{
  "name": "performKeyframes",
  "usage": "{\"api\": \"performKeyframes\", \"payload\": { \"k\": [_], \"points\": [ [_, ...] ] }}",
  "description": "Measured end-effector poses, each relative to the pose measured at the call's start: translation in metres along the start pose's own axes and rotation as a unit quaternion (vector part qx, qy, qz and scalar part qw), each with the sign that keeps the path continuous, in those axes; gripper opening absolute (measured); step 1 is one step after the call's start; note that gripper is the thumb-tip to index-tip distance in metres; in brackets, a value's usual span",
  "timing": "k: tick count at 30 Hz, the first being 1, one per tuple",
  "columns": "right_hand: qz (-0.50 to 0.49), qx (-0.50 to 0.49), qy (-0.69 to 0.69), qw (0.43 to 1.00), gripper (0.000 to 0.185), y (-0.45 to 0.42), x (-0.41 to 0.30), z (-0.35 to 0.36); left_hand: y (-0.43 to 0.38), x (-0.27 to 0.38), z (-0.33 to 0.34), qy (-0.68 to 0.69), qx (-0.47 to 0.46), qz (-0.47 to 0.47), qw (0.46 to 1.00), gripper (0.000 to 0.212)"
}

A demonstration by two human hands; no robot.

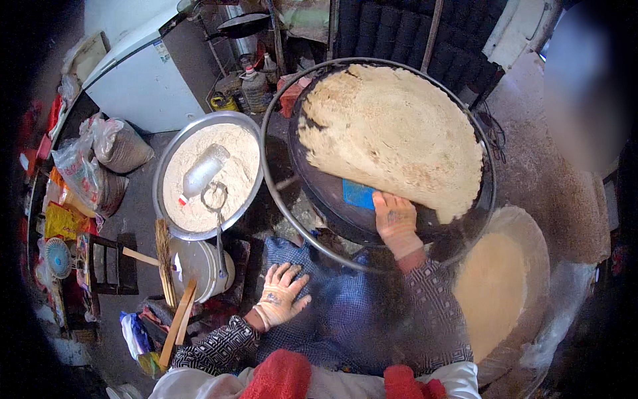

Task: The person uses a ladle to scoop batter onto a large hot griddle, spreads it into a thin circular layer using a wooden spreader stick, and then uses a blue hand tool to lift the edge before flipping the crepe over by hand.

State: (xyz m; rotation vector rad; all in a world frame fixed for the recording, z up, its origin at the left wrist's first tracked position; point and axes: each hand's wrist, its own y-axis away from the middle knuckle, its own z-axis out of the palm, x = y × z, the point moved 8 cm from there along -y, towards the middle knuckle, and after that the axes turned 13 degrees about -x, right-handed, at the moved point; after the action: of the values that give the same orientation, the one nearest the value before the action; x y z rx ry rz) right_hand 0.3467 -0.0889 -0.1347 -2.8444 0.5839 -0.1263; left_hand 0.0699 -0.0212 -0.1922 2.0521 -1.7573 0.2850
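My right hand [397,224], in a pale work glove with bare fingertips, grips a flat blue scraper [355,193]. The scraper touches the near edge of a large thin pancake [394,134] on a round dark griddle [319,187]. That near edge looks straight and turned over; the far left edge is ragged, with dark gaps. A metal ring [265,164] surrounds the griddle. My left hand [281,298], gloved the same way, rests on my blue-clad knee [289,252], fingers apart and holding nothing.
Left of the griddle, a steel basin [158,187] of pale flour holds a cut plastic bottle [207,169] and a ring-ended metal tool [214,197]. A white bucket [227,272] stands below it, with a straw brush [164,259] and wooden sticks [178,324]. A basin of tan batter [493,294] lies right.
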Motion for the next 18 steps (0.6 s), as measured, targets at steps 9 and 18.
{"api": "performKeyframes", "payload": {
  "k": [9, 18],
  "points": [
    [0.204, 0.066, -0.045, 0.976, 0.039, -0.126, 0.076, 0.068, 0.0, -0.007, -0.002, 0.023, -0.022, -0.023, 0.999, 0.051],
    [0.215, -0.175, 0.036, 0.96, 0.021, -0.104, 0.086, 0.039, -0.001, -0.006, -0.01, 0.015, -0.001, -0.014, 1.0, 0.052]
  ]
}}
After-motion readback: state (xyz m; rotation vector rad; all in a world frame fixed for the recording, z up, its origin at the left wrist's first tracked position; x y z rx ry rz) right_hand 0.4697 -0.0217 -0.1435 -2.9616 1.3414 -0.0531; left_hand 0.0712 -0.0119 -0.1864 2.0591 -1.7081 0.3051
